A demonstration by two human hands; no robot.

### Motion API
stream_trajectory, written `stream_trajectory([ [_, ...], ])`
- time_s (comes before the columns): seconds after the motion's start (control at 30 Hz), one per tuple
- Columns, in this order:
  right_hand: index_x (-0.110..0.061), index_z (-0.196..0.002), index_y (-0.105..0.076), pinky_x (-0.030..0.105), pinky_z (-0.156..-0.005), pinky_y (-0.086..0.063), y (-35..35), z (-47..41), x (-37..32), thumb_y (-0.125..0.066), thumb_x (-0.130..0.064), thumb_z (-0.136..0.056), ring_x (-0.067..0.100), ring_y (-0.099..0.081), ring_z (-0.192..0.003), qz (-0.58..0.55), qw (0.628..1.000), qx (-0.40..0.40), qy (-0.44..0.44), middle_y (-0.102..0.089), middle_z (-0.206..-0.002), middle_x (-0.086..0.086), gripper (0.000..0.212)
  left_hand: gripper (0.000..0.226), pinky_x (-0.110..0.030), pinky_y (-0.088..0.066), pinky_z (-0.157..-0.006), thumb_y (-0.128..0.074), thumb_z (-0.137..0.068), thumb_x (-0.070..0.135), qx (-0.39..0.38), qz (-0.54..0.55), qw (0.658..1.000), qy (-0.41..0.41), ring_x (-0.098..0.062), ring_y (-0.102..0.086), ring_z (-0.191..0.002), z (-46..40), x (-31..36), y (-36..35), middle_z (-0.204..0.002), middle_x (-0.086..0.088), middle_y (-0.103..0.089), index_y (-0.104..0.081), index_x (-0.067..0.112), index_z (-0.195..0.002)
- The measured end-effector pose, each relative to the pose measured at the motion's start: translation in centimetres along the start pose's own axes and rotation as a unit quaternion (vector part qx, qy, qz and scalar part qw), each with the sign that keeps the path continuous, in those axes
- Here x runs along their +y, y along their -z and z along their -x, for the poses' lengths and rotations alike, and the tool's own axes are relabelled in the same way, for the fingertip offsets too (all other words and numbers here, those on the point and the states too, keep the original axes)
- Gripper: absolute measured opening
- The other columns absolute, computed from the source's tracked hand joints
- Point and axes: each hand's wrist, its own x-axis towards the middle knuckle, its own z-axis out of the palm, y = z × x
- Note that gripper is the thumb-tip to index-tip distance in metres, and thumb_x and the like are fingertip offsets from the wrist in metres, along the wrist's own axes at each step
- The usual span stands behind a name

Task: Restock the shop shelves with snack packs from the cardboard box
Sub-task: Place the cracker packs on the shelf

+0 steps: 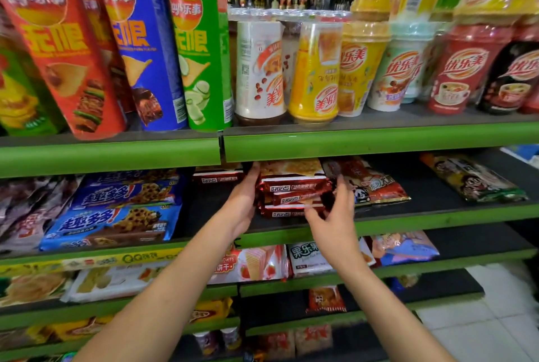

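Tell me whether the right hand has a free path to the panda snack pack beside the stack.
Probably yes. The right hand is at the red pack stack, and the panda pack lies just right of it on the same shelf, uncovered.

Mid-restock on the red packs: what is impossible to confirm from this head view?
- Cardboard box: nowhere in frame.
- Red snack packs: stack's rear hidden under the green shelf lip.
- Right hand: fingertips hidden in front of dark wrappers, grip unclear.
- Left hand: palm side hidden against the stack.
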Motion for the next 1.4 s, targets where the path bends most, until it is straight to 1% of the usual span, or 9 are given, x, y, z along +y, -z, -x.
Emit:
stream_trajectory([
  [0.17,-0.030,-0.152,-0.031,0.028,-0.098,-0.044,0.1,0.4,0.2,-0.066,-0.014,-0.089,0.000,-0.029,-0.132,0.168,0.958,0.006,0.232,-0.017,-0.161,-0.010,0.073,0.033,-0.037,-0.056,-0.072,-0.039,-0.108,0.040,0.072,-0.028,0.996,-0.032,-0.030,-0.068,-0.097,-1.1,0.7,3.6,-0.125,-0.014,-0.064,-0.055,0.021,-0.130],
  [0.3,-0.034,-0.155,-0.028,0.019,-0.075,-0.049,-1.0,-0.4,0.0,-0.062,-0.021,-0.092,-0.001,-0.050,-0.109,0.241,0.925,-0.084,0.280,-0.012,-0.165,-0.013,0.073,0.037,-0.040,-0.059,-0.065,-0.037,-0.108,0.039,0.106,0.049,0.993,0.020,-0.032,-0.067,-0.083,-3.6,2.0,4.4,-0.110,-0.022,-0.064,-0.061,0.010,-0.109],
  [0.47,-0.030,-0.151,-0.031,0.028,-0.077,-0.056,-1.4,-1.1,-0.2,-0.063,-0.022,-0.090,0.014,-0.058,-0.113,0.232,0.927,-0.085,0.280,-0.019,-0.164,-0.006,0.069,0.052,-0.037,-0.032,-0.116,-0.018,-0.108,0.031,0.091,0.177,0.977,0.080,-0.031,-0.035,-0.148,-7.0,3.0,6.3,-0.158,-0.016,-0.041,-0.046,0.012,-0.148],
  [0.53,-0.030,-0.150,-0.031,0.032,-0.076,-0.059,-1.3,-1.3,-0.2,-0.062,-0.023,-0.090,0.016,-0.059,-0.112,0.234,0.926,-0.086,0.282,-0.018,-0.163,-0.006,0.068,0.050,-0.025,-0.053,-0.087,-0.015,-0.108,0.027,0.079,0.187,0.977,0.066,-0.031,-0.046,-0.140,-7.5,3.2,6.8,-0.143,-0.018,-0.056,-0.060,0.009,-0.120],
  [0.6,-0.032,-0.150,-0.030,0.031,-0.077,-0.059,-1.2,-1.3,-0.2,-0.062,-0.023,-0.091,0.014,-0.058,-0.112,0.234,0.928,-0.088,0.275,-0.015,-0.163,-0.008,0.068,0.044,-0.013,-0.046,-0.045,-0.019,-0.107,0.029,0.071,0.166,0.981,0.067,-0.030,-0.075,-0.086,-7.4,3.1,6.7,-0.089,-0.021,-0.077,-0.056,0.013,-0.089],
  [0.7,-0.032,-0.150,-0.031,0.027,-0.077,-0.057,-1.2,-1.1,0.1,-0.062,-0.023,-0.091,0.012,-0.057,-0.111,0.229,0.929,-0.087,0.276,-0.013,-0.164,-0.009,0.067,0.040,-0.009,-0.037,-0.040,-0.024,-0.107,0.028,0.089,0.150,0.982,0.070,-0.014,-0.050,-0.045,-7.2,2.9,6.7,-0.052,-0.002,-0.066,-0.051,0.019,-0.079],
  [0.87,-0.028,-0.147,-0.038,0.028,-0.079,-0.055,-1.1,-0.9,-0.1,-0.062,-0.021,-0.090,0.016,-0.054,-0.118,0.224,0.932,-0.087,0.272,-0.017,-0.164,-0.007,0.062,0.034,-0.037,-0.054,-0.067,-0.032,-0.110,0.013,0.142,0.088,0.985,0.043,-0.020,-0.054,-0.070,-5.3,2.5,5.9,-0.081,-0.006,-0.061,-0.053,0.020,-0.084],
  [1.03,-0.025,-0.140,-0.047,0.019,-0.076,-0.044,-1.3,-0.8,-0.5,-0.063,-0.021,-0.090,0.001,-0.041,-0.111,0.226,0.937,-0.089,0.252,-0.017,-0.164,-0.006,0.052,0.018,-0.029,-0.060,-0.049,-0.050,-0.104,0.007,0.199,0.133,0.970,-0.041,-0.019,-0.056,-0.068,-2.1,2.4,5.2,-0.078,-0.010,-0.057,-0.056,0.010,-0.087],
  [1.4,-0.013,-0.123,-0.062,0.024,-0.088,-0.047,-1.5,0.9,-1.1,-0.061,-0.014,-0.094,0.003,-0.043,-0.123,0.168,0.939,-0.077,0.290,-0.043,-0.148,0.002,0.029,0.023,-0.030,-0.063,-0.064,-0.070,-0.093,0.012,0.229,0.132,0.953,-0.151,-0.021,-0.063,-0.080,6.4,-2.6,7.4,-0.092,-0.008,-0.057,-0.049,0.013,-0.084],
])
